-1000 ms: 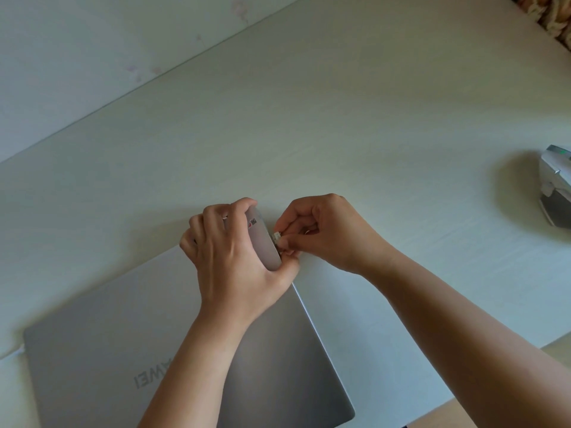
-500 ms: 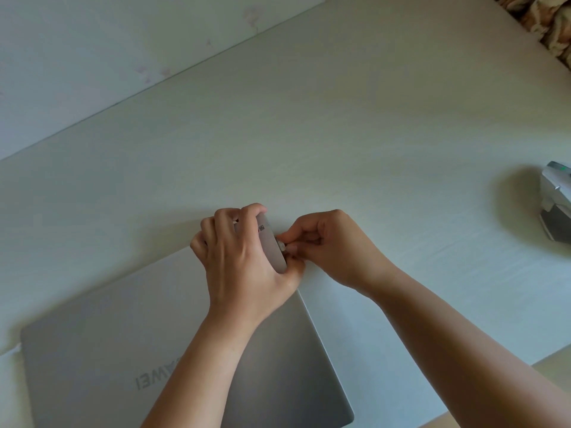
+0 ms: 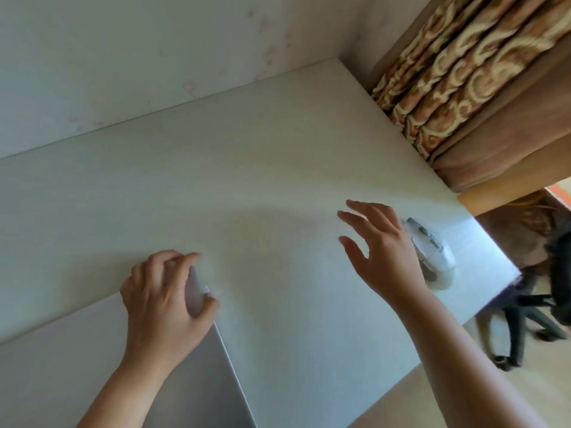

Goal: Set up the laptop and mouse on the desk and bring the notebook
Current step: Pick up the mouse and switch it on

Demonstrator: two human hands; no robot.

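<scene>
A closed silver laptop [image 3: 77, 359] lies at the near left of the white desk [image 3: 247, 180]. My left hand [image 3: 163, 301] grips its far right corner, where a small white USB receiver [image 3: 205, 289] sticks out of the side. My right hand [image 3: 380, 245] hovers open over the desk, fingers spread, just left of a white mouse [image 3: 432, 254] lying near the desk's right edge. The hand covers the mouse's left side. No notebook is in view.
A white wall [image 3: 123, 57] runs along the desk's far edge. A patterned curtain [image 3: 463, 72] hangs past the far right corner. Beyond the right edge, a black office chair base [image 3: 525, 319] stands on the floor.
My right hand has let go of the USB receiver at the laptop's corner and moved right toward the mouse. The view has swung up and right. My left hand stays on the corner.
</scene>
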